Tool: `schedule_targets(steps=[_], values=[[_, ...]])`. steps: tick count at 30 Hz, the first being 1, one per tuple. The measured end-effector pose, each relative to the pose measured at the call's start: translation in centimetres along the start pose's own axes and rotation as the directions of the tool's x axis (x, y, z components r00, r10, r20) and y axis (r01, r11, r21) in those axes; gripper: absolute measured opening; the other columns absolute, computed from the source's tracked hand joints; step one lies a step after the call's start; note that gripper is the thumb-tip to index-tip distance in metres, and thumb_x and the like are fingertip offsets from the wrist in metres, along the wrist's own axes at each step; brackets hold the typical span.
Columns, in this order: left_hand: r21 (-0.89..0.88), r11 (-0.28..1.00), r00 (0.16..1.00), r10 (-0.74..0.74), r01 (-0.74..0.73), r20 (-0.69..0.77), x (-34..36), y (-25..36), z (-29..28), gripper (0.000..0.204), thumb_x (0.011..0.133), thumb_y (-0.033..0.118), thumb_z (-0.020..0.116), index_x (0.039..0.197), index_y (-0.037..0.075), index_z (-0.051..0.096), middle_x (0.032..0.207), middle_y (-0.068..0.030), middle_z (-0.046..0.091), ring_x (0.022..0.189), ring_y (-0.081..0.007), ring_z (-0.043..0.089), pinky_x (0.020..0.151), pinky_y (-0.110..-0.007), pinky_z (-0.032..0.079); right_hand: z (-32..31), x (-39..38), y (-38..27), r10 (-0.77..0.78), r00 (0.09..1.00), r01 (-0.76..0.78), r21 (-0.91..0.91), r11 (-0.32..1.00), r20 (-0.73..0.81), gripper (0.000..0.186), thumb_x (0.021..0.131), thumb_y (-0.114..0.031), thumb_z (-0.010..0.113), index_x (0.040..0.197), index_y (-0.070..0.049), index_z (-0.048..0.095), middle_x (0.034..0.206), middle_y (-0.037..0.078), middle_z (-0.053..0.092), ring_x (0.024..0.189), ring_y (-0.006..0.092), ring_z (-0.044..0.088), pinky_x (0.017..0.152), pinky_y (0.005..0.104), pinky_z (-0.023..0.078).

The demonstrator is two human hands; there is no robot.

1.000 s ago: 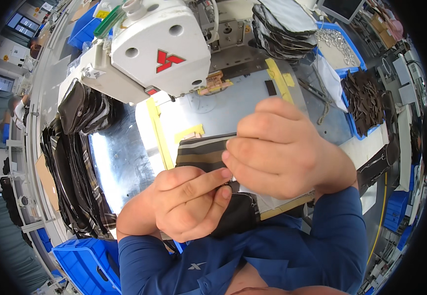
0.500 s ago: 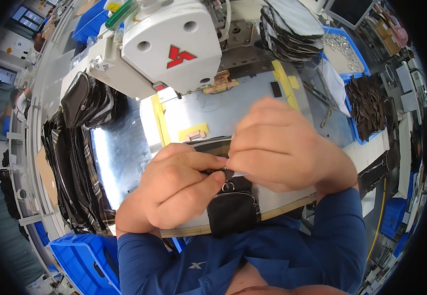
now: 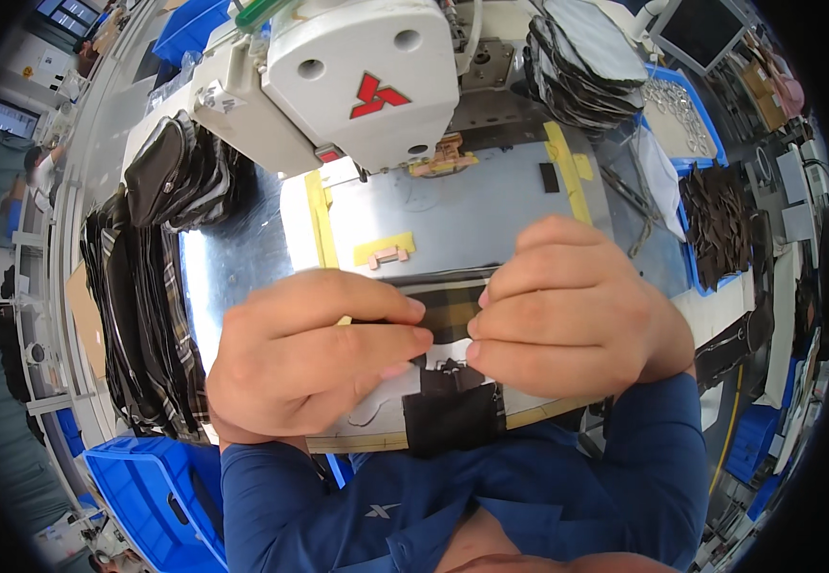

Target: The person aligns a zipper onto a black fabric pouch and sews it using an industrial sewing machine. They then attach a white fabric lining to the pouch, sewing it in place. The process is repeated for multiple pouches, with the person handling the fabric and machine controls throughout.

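Observation:
Below the sewing machine head, a striped dark fabric piece lies at the front of the metal sewing plate, with white material and a black pouch below it. My left hand is curled at the piece's left side, its fingers pinched on the piece near the white material. My right hand is closed at the piece's right side, fingertips gripping it. Some of what both hands grip is hidden by the fingers. A small pinkish block sits on yellow tape above the left hand.
Stacks of dark pieces and pouches lie left, more pieces behind right. Blue trays hold metal hardware and brown strips. Tweezers lie right, a blue crate front-left. A person sits far left.
My hands have drawn apart, the left moving leftward, uncovering more of the striped piece and white material between them. The black pouch now shows more fully below. The camera view has shifted slightly.

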State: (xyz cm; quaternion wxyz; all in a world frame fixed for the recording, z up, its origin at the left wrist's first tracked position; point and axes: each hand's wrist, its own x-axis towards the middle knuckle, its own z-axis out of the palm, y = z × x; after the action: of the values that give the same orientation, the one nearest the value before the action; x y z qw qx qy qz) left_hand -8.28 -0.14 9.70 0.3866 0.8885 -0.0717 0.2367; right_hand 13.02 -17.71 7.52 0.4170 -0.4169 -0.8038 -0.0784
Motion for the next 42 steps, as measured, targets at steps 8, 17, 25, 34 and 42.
schedule_targets(steps=[8, 17, 25, 34, 42], values=[[0.404, 0.897, 0.962, 0.244, -0.178, -0.119, 0.5, -0.3, 1.7, 0.021, 0.064, 0.013, 0.081, 0.084, 0.008, 0.083, 0.091, -0.0085, 0.076, 0.079, -0.0263, 0.074, 0.066, -0.034, 0.059, 0.3, -0.1, 0.0, 0.01, 1.0, -0.01, -0.007, 1.0, -0.013, 0.016, 0.078, -0.017, 0.076, 0.088, -0.005, 0.074, 0.089, 0.005, 0.07, 0.082, 0.0214, 0.067, 0.072, 0.035, 0.053], [0.335, 0.913, 0.946, 0.291, -0.231, -0.14, 0.1, -1.0, 2.2, 0.015, 0.071, 0.015, 0.08, 0.084, 0.009, 0.08, 0.101, -0.0115, 0.079, 0.082, -0.0296, 0.079, 0.069, -0.035, 0.063, 0.2, 0.2, -0.1, 0.022, 1.0, -0.021, 0.022, 1.0, -0.015, 0.015, 0.079, -0.016, 0.076, 0.089, -0.005, 0.074, 0.089, 0.005, 0.07, 0.08, 0.0214, 0.067, 0.071, 0.0353, 0.053], [0.151, 0.938, 0.925, 0.337, -0.313, -0.176, 0.4, -1.9, 3.1, 0.015, 0.074, -0.001, 0.088, 0.08, 0.003, 0.075, 0.102, -0.0162, 0.081, 0.089, -0.0325, 0.082, 0.075, -0.038, 0.068, -0.2, 0.3, 0.1, 0.036, 0.999, -0.035, 0.084, 0.996, -0.014, 0.017, 0.08, -0.014, 0.076, 0.092, -0.003, 0.074, 0.09, 0.008, 0.07, 0.079, 0.0243, 0.068, 0.069, 0.037, 0.054], [-0.453, 0.861, 0.973, 0.196, -0.23, -0.121, 0.3, -2.9, 2.9, 0.051, 0.085, 0.042, 0.088, 0.102, -0.004, 0.077, 0.107, -0.0231, 0.078, 0.096, -0.0396, 0.08, 0.082, -0.045, 0.067, 0.4, -0.2, 0.1, 0.027, 0.994, -0.01, 0.172, 0.985, -0.101, 0.016, 0.084, -0.01, 0.076, 0.094, 0.002, 0.074, 0.092, 0.012, 0.071, 0.079, 0.0259, 0.071, 0.063, 0.0366, 0.056], [0.025, 0.906, 0.896, 0.421, -0.422, -0.137, -0.1, -2.7, 3.8, 0.019, 0.09, 0.005, 0.08, 0.109, 0.001, 0.08, 0.111, -0.0155, 0.08, 0.099, -0.0295, 0.08, 0.065, -0.031, 0.057, 0.2, 0.0, -0.3, -0.01, 0.996, 0.019, 0.097, 0.995, -0.093, 0.014, 0.083, -0.009, 0.078, 0.094, 0.0, 0.075, 0.091, 0.01, 0.072, 0.077, 0.0233, 0.071, 0.063, 0.0346, 0.053]])
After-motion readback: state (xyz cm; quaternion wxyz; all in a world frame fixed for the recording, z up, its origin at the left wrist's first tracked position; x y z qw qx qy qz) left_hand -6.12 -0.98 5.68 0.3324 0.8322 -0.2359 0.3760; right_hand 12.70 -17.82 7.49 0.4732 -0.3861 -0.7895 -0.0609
